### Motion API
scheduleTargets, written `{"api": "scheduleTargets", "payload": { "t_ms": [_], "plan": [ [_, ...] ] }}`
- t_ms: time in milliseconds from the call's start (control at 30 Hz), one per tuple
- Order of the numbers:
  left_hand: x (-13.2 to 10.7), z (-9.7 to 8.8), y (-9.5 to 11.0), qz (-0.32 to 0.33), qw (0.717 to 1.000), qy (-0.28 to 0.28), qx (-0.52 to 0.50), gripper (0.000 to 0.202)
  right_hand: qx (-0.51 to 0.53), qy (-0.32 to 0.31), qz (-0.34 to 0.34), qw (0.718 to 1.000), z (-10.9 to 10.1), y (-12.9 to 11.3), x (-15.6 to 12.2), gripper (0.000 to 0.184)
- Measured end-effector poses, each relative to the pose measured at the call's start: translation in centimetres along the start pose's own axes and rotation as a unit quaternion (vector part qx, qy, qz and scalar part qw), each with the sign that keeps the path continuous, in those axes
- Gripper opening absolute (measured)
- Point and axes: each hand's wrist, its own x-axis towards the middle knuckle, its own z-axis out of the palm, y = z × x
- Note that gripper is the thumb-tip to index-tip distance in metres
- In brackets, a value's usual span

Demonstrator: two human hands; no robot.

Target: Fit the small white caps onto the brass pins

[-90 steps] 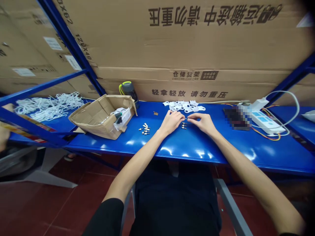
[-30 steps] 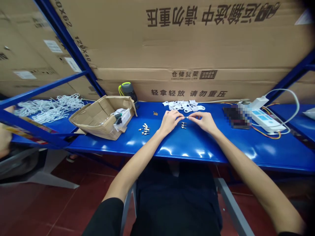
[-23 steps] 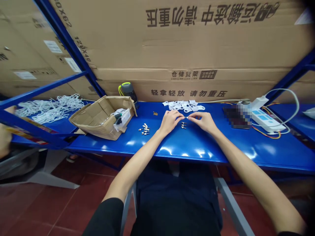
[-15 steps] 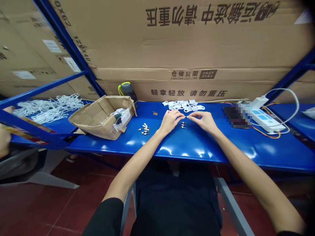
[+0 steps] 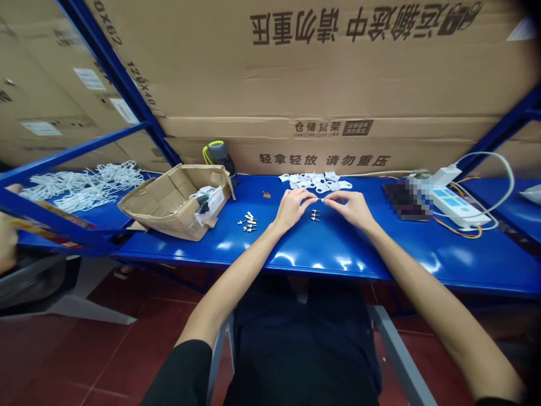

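My left hand (image 5: 293,208) and my right hand (image 5: 350,207) meet above the blue tabletop (image 5: 262,254). Between their fingertips they pinch a small pin-like part (image 5: 320,199) with a pale body, one hand at each end. Its details are too small to make out. Just below my fingers, a short row of similar pin-like parts (image 5: 315,215) lies on the table. Left of my left wrist is a loose cluster of more such parts (image 5: 249,223). White plastic pieces with round holes (image 5: 315,181) are heaped behind my hands.
An open cardboard box (image 5: 169,211) stands at left, with a dark bottle (image 5: 222,158) behind it. White hooked wires (image 5: 88,186) lie farther left. At right are a dark, partly blurred device (image 5: 406,202) and a white power strip (image 5: 459,208) with cables. Another person's arm (image 5: 6,242) shows far left.
My hands stay in nearly the same place, with the small part still pinched between them. At the far left edge, the other person's arm has shifted slightly.
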Motion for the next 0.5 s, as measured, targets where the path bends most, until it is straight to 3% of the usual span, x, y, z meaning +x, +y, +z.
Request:
{"api": "scheduleTargets", "payload": {
  "t_ms": [500],
  "plan": [
    [0.02, 0.19, -0.15, 0.008, 1.0, 0.01, -0.015, 0.019, -0.001, -0.003, -0.003, 1.0, -0.01, -0.09, 0.0, 0.031]
  ]
}}
